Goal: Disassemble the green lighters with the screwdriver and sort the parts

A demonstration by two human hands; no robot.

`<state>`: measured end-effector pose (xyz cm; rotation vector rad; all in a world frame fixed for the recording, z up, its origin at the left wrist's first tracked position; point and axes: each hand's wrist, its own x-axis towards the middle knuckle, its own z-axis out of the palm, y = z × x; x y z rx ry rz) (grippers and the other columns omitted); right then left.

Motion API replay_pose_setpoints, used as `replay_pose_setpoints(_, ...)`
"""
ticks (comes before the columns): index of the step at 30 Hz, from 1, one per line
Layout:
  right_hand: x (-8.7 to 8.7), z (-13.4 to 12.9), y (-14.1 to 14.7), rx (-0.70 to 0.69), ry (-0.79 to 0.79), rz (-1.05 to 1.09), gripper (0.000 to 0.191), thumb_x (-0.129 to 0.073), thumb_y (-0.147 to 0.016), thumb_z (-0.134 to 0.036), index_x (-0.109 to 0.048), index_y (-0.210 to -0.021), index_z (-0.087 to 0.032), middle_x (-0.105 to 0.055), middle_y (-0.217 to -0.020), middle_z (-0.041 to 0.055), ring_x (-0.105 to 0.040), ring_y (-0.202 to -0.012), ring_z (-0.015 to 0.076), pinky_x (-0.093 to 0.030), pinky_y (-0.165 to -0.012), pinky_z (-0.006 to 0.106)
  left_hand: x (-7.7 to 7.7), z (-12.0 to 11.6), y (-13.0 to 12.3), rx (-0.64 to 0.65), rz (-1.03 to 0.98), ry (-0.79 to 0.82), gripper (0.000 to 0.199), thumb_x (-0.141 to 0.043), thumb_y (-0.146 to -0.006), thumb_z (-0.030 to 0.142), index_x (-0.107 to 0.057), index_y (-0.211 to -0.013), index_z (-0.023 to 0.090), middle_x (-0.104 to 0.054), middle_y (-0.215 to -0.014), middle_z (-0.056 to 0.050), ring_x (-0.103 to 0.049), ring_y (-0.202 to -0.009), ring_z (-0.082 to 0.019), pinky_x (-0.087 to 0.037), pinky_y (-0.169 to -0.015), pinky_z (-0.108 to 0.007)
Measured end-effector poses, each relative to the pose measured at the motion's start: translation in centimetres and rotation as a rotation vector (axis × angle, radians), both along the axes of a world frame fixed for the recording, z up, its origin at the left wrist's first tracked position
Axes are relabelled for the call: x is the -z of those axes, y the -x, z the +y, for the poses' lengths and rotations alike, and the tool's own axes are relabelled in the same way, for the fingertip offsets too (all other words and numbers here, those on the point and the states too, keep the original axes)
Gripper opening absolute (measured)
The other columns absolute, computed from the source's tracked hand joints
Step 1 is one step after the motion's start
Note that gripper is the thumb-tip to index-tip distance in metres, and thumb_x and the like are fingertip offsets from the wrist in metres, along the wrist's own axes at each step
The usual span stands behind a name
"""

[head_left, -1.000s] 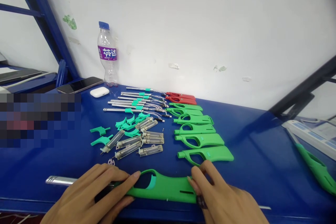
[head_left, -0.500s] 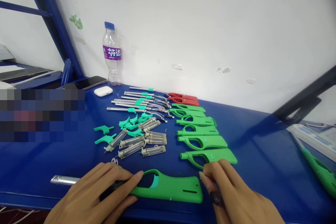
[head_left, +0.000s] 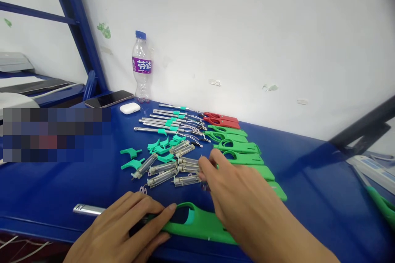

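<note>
Left hand (head_left: 123,226) grips green lighter (head_left: 205,227); right hand (head_left: 236,191), grasp unclear, partly hides green shells (head_left: 247,148); bottle (head_left: 142,65) stands behind.

Passage right, crowded middle
The desk (head_left: 321,172) lies open between green lighter casings (head_left: 247,158) and far-right lighter (head_left: 382,205); right hand (head_left: 230,183) and transparent fuel tanks (head_left: 162,177) obstruct the centre.

Bright, fairly even light, source out of frame. White wall (head_left: 231,28) greys toward the right; dark vignette in top-right corner. Soft shadows on blue tabletop (head_left: 40,189), broadest at right. Glare on lighter's metal tube (head_left: 89,209), small highlights on plastic bottle (head_left: 142,80). Wide-angle stretch and softness at right edge. Mosaic block (head_left: 55,135) hides detail at left.
</note>
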<state>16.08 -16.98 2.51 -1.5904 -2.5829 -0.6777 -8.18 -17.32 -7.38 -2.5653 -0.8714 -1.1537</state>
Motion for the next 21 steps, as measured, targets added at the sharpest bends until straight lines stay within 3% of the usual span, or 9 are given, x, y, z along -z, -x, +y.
replay_pose_setpoints(3, -0.7, 2.5, 0.4, 0.002, 0.095, 0.064, 0.028, -0.067, -0.080, -0.004, -0.065, -0.104, -0.018, -0.063, -0.096, 0.0057, -0.047, -0.050, 0.0136, -0.009, -0.048, 0.033, -0.1, 0.4, 0.0, 0.039, 0.007, -0.039, 0.028, -0.049, -0.112, 0.023, -0.070, -0.131, 0.026, -0.075, -0.108, 0.000, -0.069, -0.102, -0.013, -0.044, -0.112, -0.028)
replay_pose_setpoints(7, 0.0, 5.6, -0.2, 0.017, 0.162, 0.155, 0.012, -0.063, -0.095, -0.009, -0.070, -0.101, -0.018, -0.064, -0.098, 0.0055, -0.051, -0.060, 0.0141, -0.016, -0.053, 0.033, -0.2, 0.4, -0.1, 0.052, -0.001, -0.022, 0.029, -0.047, -0.113, 0.022, -0.069, -0.132, 0.025, -0.073, -0.108, 0.001, -0.067, -0.102, -0.012, -0.042, -0.112, -0.026)
replay_pose_setpoints(11, 0.4, 6.5, -1.0, 0.025, 0.169, 0.245, 0.016, -0.059, -0.104, -0.020, -0.074, -0.102, -0.020, -0.065, -0.096, 0.0039, -0.056, -0.068, 0.0155, -0.022, -0.056, 0.033, 0.1, 0.1, 0.0, 0.045, 0.000, 0.015, 0.030, -0.049, -0.112, 0.022, -0.066, -0.137, 0.025, -0.071, -0.115, 0.000, -0.064, -0.109, -0.012, -0.035, -0.119, -0.029)
replay_pose_setpoints(14, -0.8, 5.6, -1.1, 0.025, 0.142, 0.308, 0.017, -0.057, -0.106, -0.024, -0.073, -0.100, -0.021, -0.067, -0.094, 0.0023, -0.059, -0.074, 0.0171, -0.029, -0.060, 0.033, 0.6, 0.3, 0.4, 0.071, 0.004, 0.033, 0.031, -0.052, -0.112, 0.024, -0.065, -0.140, 0.025, -0.070, -0.115, -0.001, -0.063, -0.108, -0.013, -0.038, -0.116, -0.029)
replay_pose_setpoints(17, -2.0, 3.1, -1.3, -0.021, 0.135, 0.390, 0.020, -0.058, -0.105, -0.025, -0.071, -0.090, -0.023, -0.067, -0.087, -0.0006, -0.062, -0.076, 0.0173, -0.038, -0.064, 0.032, 0.7, 0.8, 0.8, 0.135, 0.009, 0.056, 0.033, -0.053, -0.111, 0.022, -0.066, -0.141, 0.026, -0.069, -0.112, -0.002, -0.063, -0.102, -0.014, -0.048, -0.101, -0.027)
replay_pose_setpoints(21, -0.8, -1.7, -2.7, -0.100, 0.157, 0.566, 0.027, -0.053, -0.108, -0.028, -0.074, -0.090, -0.027, -0.070, -0.085, -0.0012, -0.065, -0.062, 0.0127, -0.046, -0.057, 0.026, 0.2, 0.6, 0.9, 0.159, -0.002, 0.119, 0.039, -0.058, -0.106, 0.010, -0.066, -0.142, 0.024, -0.068, -0.110, -0.003, -0.060, -0.102, -0.016, -0.051, -0.086, -0.026)
